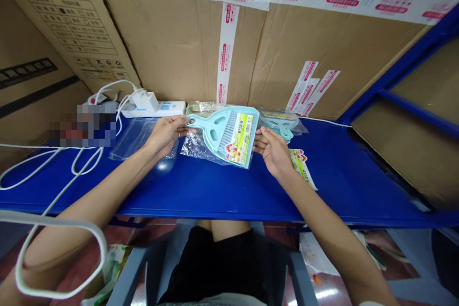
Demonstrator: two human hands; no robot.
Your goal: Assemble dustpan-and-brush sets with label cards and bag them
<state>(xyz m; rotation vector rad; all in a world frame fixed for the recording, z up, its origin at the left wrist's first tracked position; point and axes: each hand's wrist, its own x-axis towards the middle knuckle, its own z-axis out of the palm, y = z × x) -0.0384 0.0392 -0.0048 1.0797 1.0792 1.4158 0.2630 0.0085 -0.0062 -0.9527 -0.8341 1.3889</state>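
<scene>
A light-blue dustpan and brush set is held up over the blue table, its handle pointing left. My left hand is closed on the handle end, near the hanging hole. At the right, my right hand grips the wide edge of the dustpan between thumb and fingers. A printed label card in yellow, green and white lies across the pan and bristles. Behind and below the set is a clear plastic bag. Another label card lies on the table beside my right wrist.
More bagged light-blue sets lie behind my right hand. Flat clear bags are at the left, near a white power strip and looping white cables. Cardboard walls the back; a blue frame post stands right.
</scene>
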